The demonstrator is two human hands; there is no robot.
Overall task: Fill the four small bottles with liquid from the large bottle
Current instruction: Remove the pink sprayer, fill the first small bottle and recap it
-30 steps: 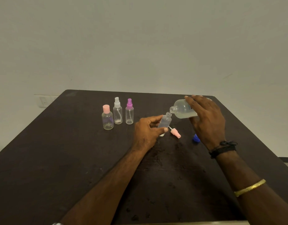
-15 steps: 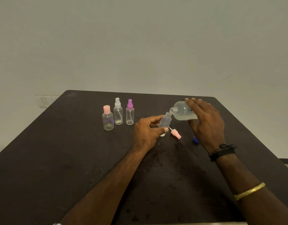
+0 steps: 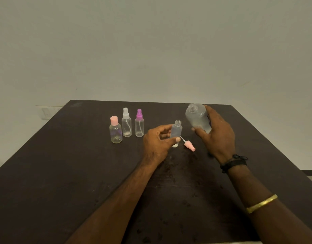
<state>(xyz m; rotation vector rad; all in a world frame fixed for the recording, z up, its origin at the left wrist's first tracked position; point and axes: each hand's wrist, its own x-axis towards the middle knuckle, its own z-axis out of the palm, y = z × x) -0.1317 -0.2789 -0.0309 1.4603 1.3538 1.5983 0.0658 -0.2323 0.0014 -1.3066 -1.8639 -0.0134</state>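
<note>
- Our left hand (image 3: 158, 141) pinches the uncapped small bottle (image 3: 176, 131), upright on the dark table (image 3: 63, 173).
- Just right of it lies a pink spray cap (image 3: 190, 146).
- Our right hand (image 3: 216, 136) grips the large bottle (image 3: 198, 118), raised, mouth tilted upward, liquid low inside.
- Farther left we see the pink-capped bottle (image 3: 115, 132), white-sprayer bottle (image 3: 126, 125) and purple-sprayer bottle (image 3: 139, 125) standing in a row.

left hand (image 3: 157, 143) grips small bottle (image 3: 176, 131) | right hand (image 3: 217, 138) holds large bottle (image 3: 197, 117)
</note>
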